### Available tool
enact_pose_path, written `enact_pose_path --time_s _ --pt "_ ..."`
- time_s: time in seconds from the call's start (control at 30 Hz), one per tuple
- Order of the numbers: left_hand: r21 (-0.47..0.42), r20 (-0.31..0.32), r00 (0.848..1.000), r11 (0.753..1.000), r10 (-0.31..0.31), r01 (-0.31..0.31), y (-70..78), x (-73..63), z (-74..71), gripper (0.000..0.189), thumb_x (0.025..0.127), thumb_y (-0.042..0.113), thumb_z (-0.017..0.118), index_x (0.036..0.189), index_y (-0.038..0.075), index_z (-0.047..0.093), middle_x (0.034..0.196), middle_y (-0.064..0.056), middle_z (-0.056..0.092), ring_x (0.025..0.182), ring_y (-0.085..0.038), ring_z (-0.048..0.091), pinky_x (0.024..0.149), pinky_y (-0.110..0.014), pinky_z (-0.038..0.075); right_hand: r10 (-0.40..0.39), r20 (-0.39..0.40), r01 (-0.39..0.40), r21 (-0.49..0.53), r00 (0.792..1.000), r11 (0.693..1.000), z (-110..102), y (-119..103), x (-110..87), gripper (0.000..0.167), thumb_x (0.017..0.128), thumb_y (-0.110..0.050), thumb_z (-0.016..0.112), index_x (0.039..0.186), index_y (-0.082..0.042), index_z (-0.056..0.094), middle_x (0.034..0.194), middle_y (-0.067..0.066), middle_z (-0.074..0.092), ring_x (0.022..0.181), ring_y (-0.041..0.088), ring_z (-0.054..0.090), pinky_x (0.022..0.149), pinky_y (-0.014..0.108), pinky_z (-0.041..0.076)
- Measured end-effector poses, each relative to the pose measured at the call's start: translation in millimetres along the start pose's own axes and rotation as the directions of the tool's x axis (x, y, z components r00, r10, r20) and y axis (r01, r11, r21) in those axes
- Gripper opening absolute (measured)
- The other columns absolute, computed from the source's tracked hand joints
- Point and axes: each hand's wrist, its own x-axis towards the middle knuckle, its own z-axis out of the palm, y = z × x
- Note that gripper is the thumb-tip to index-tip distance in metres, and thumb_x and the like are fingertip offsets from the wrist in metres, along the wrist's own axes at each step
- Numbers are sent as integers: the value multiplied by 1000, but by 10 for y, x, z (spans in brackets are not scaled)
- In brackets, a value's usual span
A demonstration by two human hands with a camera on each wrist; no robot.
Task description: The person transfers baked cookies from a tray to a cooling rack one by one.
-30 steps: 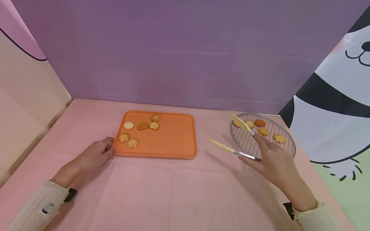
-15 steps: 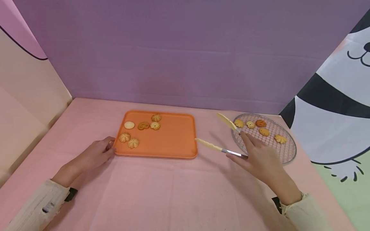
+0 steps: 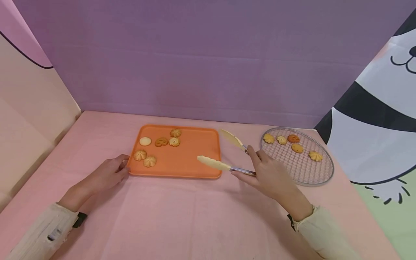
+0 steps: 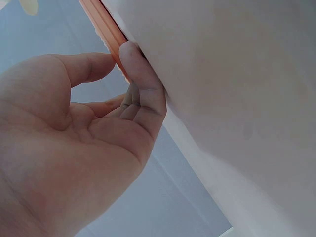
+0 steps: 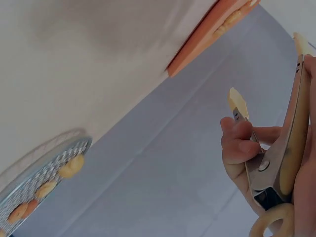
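My left hand [image 3: 104, 176] pinches the left edge of an orange tray [image 3: 191, 148]; in the left wrist view its thumb and fingers meet at the tray rim [image 4: 111, 37]. In my right hand [image 3: 273, 178] is a pair of tongs [image 3: 213, 163] with cream tips and metal arms. The tongs are spread with nothing between them, one tip above the tray's right part, the other just past its far right corner. Several cookies lie on the tray's left half, among them a pale round cookie [image 3: 145, 141], a pretzel-shaped cookie [image 3: 161, 142] and a ridged cookie [image 3: 150, 161].
To the right stands a round wire rack [image 3: 303, 173] with several cookies, including an oval cookie [image 3: 297, 148] and a flower-shaped cookie [image 3: 315, 156]. A pink cloth [image 3: 182, 216] covers the table. A purple backdrop [image 3: 195, 72] rises behind.
My right hand has carried the spread tongs leftward from over the wire rack to the tray's right side. The left hand, tray and cookies look unmoved.
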Motion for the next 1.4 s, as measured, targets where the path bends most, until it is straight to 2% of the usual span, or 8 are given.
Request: enact_pose_path --time_s 0.13,0.37,0.5,0.67,0.97,1.17,1.4 --pt "1 -4 1000 1000 5 -5 -9 -1 0 43 98 8 56 134 -14 46 78 -2 59 69 -14 53 61 -28 44 -36 7 36 -1 999 999 87 -93 110 90 79 -67 68 131 5 53 83 16 60 52 22 50 40 31 41" --pt "7 -3 1000 1000 14 -14 -19 4 -4 42 98 8 55 133 -14 47 78 -2 59 69 -14 53 62 -28 44 -62 23 63 -32 998 998 217 -200 292 84 82 -73 60 117 4 56 72 6 51 52 16 44 42 27 35" --pt "-1 4 1000 1000 10 -10 3 -1 -11 42 98 8 55 133 -14 47 79 -3 60 69 -14 53 62 -29 45 -54 41 55 -25 998 998 283 -238 383 83 81 -72 62 114 5 59 76 9 57 53 18 48 43 29 40" --pt "-9 11 1000 1000 5 -5 20 -8 -25 42 98 8 55 133 -14 47 79 -3 60 69 -14 54 62 -28 45 -10 120 10 4 993 1000 370 -291 501 81 82 -71 63 115 3 61 82 11 61 60 22 56 51 34 49" --pt "-16 30 999 1000 -17 18 5 -5 -3 43 99 8 55 135 -14 45 83 -6 61 70 -14 55 61 -28 46 14 276 -24 32 961 999 583 -420 723 71 88 -69 57 117 -5 61 73 4 54 52 15 49 48 30 46" --pt "-22 30 1000 1000 -8 8 9 -6 4 42 99 7 53 135 -14 45 82 -5 61 68 -14 55 60 -27 46 -29 283 24 19 959 1000 670 -484 814 68 90 -67 56 113 -4 65 75 7 59 54 16 52 47 30 46" --pt "-15 27 1000 1000 -9 10 -12 -22 -21 41 99 7 52 134 -13 45 79 -3 60 68 -15 55 60 -27 46 -27 301 19 31 953 999 705 -548 966 63 91 -62 60 117 -6 68 84 8 66 54 16 54 46 30 46"
